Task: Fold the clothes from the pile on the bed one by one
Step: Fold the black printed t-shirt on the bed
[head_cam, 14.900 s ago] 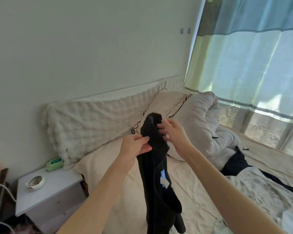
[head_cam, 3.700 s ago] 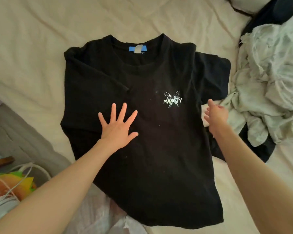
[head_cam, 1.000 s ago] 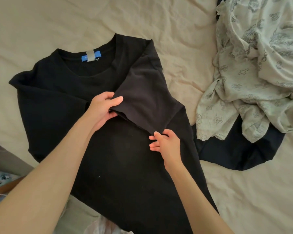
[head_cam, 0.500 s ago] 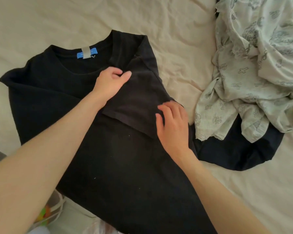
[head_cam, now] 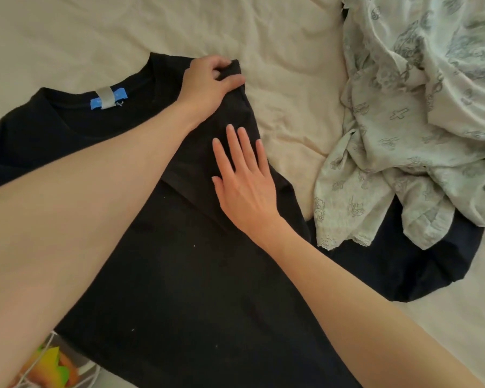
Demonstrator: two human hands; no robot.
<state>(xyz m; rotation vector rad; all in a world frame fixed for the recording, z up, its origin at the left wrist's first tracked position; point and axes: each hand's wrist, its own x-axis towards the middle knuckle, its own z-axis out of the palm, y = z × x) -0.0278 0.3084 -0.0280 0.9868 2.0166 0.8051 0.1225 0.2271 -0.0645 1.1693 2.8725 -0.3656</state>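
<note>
Our left hand (head_cam: 207, 82) pinches the black T-shirt (head_cam: 179, 275) at its shoulder, upper centre of the frame. Our right hand (head_cam: 244, 183) presses flat, fingers straight, on the folded sleeve.

We see a cream bedsheet (head_cam: 277, 37), wrinkled all over, covering the bed. At the lower left corner, off the bed's edge, sits a white wire basket (head_cam: 90, 372) with something yellow and orange (head_cam: 52, 368) inside it.

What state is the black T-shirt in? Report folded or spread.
Partly folded: the black T-shirt lies flat, right side turned inward, left hand gripping the shoulder.
</note>
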